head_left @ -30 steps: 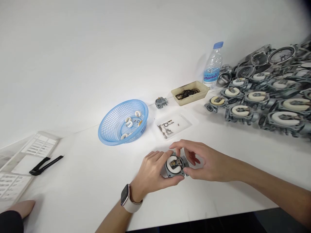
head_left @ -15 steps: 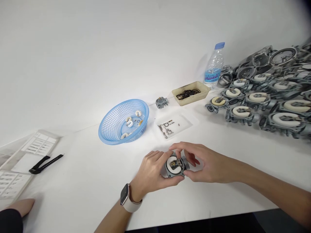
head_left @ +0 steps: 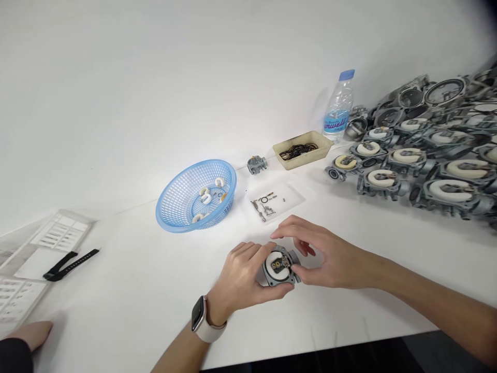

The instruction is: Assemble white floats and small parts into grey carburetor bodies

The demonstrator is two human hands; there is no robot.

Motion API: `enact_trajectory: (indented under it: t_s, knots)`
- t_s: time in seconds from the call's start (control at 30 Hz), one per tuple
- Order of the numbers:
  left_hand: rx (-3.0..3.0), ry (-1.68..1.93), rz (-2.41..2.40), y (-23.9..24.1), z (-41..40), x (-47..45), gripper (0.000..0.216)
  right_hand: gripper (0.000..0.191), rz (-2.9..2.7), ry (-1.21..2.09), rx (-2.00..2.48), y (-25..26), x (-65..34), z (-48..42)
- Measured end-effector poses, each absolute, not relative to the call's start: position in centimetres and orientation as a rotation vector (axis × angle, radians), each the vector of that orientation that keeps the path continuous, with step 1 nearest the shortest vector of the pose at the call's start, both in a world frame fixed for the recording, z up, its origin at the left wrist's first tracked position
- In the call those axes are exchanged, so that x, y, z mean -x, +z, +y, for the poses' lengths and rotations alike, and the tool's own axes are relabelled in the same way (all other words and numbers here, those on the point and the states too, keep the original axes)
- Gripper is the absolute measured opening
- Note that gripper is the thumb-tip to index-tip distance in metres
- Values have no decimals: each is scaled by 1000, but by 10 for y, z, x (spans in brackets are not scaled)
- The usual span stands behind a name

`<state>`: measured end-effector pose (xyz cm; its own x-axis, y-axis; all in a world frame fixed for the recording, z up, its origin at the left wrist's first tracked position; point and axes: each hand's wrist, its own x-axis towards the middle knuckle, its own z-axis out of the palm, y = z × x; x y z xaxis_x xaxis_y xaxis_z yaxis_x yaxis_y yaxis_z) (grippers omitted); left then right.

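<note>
- Head view: a person's left hand (head_left: 244, 272) clamps a grey metal housing (head_left: 287, 280) near the front of a white table (head_left: 132, 305), fingertips at its far edge, thumb along the near one.
- The housing faces up, showing a white C-shaped piece (head_left: 271, 265) and brass-coloured fittings.
- The right hand (head_left: 334, 254) holds its fingers and thumb apart, the thumb at the housing's right side; whether the index fingertip touches, one cannot tell.
- A watch (head_left: 198, 313) circles the left wrist.
- Beyond the hands, a shallow white tray (head_left: 291, 204) holds small metal parts; to its left, a blue basket (head_left: 171, 223) holds more white pieces.
- Behind the tray, a cream box (head_left: 310, 159) of dark rings stands near a bottle (head_left: 337, 106).
- At right, similar housings (head_left: 388, 191) crowd together.
- At lower left, another person's dark sleeve (head_left: 15, 357) enters the frame.
</note>
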<state>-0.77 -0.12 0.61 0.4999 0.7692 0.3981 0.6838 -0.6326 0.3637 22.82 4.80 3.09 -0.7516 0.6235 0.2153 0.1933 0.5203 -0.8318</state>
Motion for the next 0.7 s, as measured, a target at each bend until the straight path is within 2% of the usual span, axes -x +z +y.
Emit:
enact_trajectory:
  t_s: [0.13,0.3,0.5,0.7]
  knots:
    - [-2581,784,1251,7,-1,7,59,61,-2325,1229,638,33,-228,46]
    - [-2595,810,1244,7,0,8,60,52,-2320,1088,735,35,-227,45]
    - [-2577,768,1242,9,-2,7,54,54,-2377,1173,639,36,-229,45]
    - [-2575,772,1249,8,-1,7,58,54,-2296,1073,636,30,-225,45]
